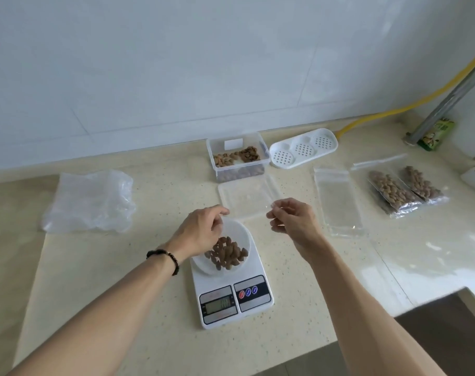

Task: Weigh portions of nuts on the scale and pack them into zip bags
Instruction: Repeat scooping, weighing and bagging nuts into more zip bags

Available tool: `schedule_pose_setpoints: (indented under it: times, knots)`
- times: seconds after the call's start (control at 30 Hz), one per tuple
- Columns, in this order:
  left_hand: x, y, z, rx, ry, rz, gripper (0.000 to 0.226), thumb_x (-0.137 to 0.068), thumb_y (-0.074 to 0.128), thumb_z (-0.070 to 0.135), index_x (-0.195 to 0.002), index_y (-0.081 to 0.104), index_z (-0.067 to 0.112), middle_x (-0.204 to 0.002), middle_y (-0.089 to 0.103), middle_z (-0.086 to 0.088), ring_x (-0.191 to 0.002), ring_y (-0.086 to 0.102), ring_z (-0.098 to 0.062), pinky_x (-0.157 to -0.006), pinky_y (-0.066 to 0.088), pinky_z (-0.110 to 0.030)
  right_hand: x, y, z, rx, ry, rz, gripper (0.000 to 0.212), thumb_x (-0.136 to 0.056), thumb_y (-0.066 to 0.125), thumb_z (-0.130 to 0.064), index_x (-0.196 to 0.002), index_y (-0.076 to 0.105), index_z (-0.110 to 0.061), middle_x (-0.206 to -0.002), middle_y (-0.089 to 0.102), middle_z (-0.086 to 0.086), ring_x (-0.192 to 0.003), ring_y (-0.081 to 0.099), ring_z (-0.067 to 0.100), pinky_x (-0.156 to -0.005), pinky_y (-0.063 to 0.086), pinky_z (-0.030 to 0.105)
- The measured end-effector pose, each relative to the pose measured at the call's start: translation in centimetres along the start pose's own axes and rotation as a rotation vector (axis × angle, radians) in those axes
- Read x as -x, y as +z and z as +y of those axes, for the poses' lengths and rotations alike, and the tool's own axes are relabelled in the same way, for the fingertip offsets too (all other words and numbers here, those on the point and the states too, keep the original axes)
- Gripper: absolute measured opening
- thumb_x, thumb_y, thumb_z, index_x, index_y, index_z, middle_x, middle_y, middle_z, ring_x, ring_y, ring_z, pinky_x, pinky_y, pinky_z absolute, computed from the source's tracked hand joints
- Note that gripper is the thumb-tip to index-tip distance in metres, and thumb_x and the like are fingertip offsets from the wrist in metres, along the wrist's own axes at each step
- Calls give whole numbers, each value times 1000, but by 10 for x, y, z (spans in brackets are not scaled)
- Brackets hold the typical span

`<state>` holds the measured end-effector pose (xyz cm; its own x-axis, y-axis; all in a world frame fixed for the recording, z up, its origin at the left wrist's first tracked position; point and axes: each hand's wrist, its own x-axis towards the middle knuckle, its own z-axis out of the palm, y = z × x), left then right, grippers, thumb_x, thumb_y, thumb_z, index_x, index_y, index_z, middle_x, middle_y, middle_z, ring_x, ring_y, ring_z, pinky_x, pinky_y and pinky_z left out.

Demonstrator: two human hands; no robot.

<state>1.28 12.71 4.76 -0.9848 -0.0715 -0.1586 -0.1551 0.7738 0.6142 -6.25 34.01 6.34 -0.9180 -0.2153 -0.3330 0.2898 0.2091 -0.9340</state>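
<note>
Now we trim the portion of nuts [228, 252] in the bowl [237, 234] on the scale [258, 267].
Our left hand [201, 234] curls at the bowl's rim, grip unclear; our right hand [293, 221] pinches fingertips together at two o'clock, contents unclear.

The scale [232, 291] display digits are too blurred to read.

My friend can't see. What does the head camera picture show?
A person's left hand grips a white bowl of brown nuts on a white digital scale, right hand hovering beside it. Behind lie a clear nut tub, an empty zip bag and two filled bags.
</note>
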Motion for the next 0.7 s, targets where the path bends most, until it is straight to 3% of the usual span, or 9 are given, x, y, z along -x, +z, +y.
schedule_pose_setpoints:
  times: [0.1,0.27,0.37,0.43,0.57,0.7]
  knots:
    - [-9,8,-10,-13,-1,37,32,-95,54,10,-126,58,17,-90,60,9,-89,57,-11,-81,45,-21,-8,8,16,21,71,87,6,-95,61,-10,-97,67,-6,-85,71,12,-68,63,17,-68,58,29]
    - [-18,17,-22,-106,8,125,29,-92,57,11,-119,64,19,-101,67,2,-96,60,-18,-85,50,-32,-20,13,39,339,136,168,6,-89,65,-13,-88,70,-10,-85,71,9,-71,62,16,-72,57,36]
    - [-16,20,-24,-151,40,189,24,-90,61,13,-113,66,15,-102,63,-2,-102,55,-23,-85,48,-35,-22,13,41,464,137,162,17,-90,66,-22,-101,67,-9,-90,66,1,-73,58,13,-63,53,29]
    - [-9,19,-26,-173,25,211,25,-90,61,18,-114,65,13,-108,61,-5,-106,52,-24,-88,47,-37,-21,12,40,517,123,173,30,-91,66,-26,-117,62,-12,-105,65,1,-86,60,15,-70,49,26]
    - [21,18,-31,-239,-3,263,32,-93,58,25,-120,63,7,-116,56,-7,-107,52,-25,-90,47,-40,-13,11,43,724,-65,254,41,-92,60,-26,-130,56,-11,-129,57,12,-117,51,29,-98,44,40]
    - [61,26,-34,-305,-39,284,41,-95,50,30,-128,56,5,-121,55,-10,-111,53,-28,-95,47,-44,14,20,41,851,-338,214,34,-93,60,-20,-125,60,-10,-130,57,13,-117,49,34,-88,37,39]
